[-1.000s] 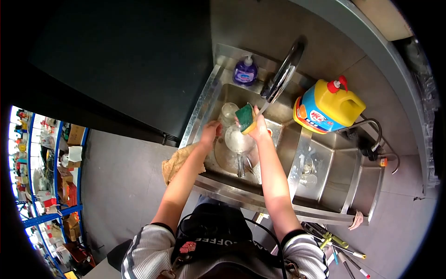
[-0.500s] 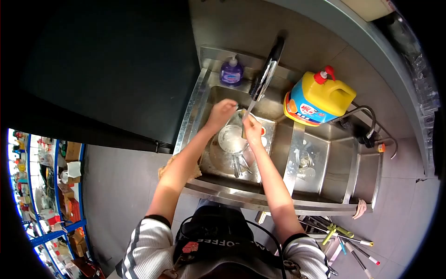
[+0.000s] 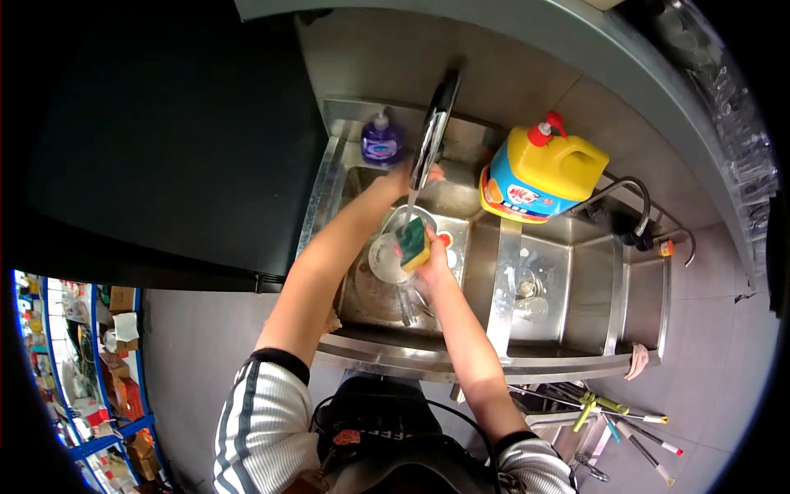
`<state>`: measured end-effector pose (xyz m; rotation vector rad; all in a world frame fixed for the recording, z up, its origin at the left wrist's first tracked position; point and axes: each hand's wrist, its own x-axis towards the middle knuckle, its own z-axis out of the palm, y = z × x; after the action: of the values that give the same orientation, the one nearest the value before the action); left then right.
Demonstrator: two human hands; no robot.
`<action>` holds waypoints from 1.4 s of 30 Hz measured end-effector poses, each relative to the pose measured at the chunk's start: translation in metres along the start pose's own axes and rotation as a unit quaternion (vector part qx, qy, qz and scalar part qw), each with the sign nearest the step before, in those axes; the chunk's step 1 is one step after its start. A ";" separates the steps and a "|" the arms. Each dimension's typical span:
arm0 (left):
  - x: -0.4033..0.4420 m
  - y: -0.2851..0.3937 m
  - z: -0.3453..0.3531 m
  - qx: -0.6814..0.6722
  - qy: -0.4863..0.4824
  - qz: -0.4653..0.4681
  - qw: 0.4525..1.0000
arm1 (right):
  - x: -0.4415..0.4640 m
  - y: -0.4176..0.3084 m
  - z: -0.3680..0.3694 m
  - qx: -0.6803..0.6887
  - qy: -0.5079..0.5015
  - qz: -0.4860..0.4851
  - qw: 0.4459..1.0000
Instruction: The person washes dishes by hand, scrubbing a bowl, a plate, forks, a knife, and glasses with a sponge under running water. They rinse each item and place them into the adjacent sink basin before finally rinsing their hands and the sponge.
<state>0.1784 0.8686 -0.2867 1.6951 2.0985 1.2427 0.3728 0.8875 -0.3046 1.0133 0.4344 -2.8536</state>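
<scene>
The sponge (image 3: 413, 242) looks matt and rough, the faucet (image 3: 435, 123) glossy, the sink (image 3: 503, 284) metal.

floor (image 3: 216, 362): grey tile | wall (image 3: 362, 62): grey-brown | left: blue-framed shelves (image 3: 97, 362), packed; black panel (image 3: 164, 156)

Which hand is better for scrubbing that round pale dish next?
Probably the right hand: it holds the sponge close to the dish. The left hand is farther away, partly hidden behind the tap.
</scene>
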 end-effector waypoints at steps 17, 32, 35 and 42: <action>-0.007 0.018 -0.007 0.022 0.030 -0.020 0.999 | 0.011 0.015 0.010 0.003 -0.047 -0.002 0.999; -0.057 0.057 -0.037 -0.150 0.330 -0.226 0.904 | 0.035 0.018 0.039 -0.568 0.054 -0.216 0.792; -0.093 0.056 -0.035 -0.264 0.366 -0.258 0.854 | 0.044 0.013 0.055 -0.813 0.055 -0.329 0.478; -0.163 0.089 -0.023 -0.324 0.338 -0.347 0.812 | 0.057 0.009 0.055 -0.672 0.209 -0.411 0.579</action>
<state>0.2851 0.7161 -0.2684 0.1394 1.8933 2.0841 0.2970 0.8640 -0.3022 1.0584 3.0084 -1.3831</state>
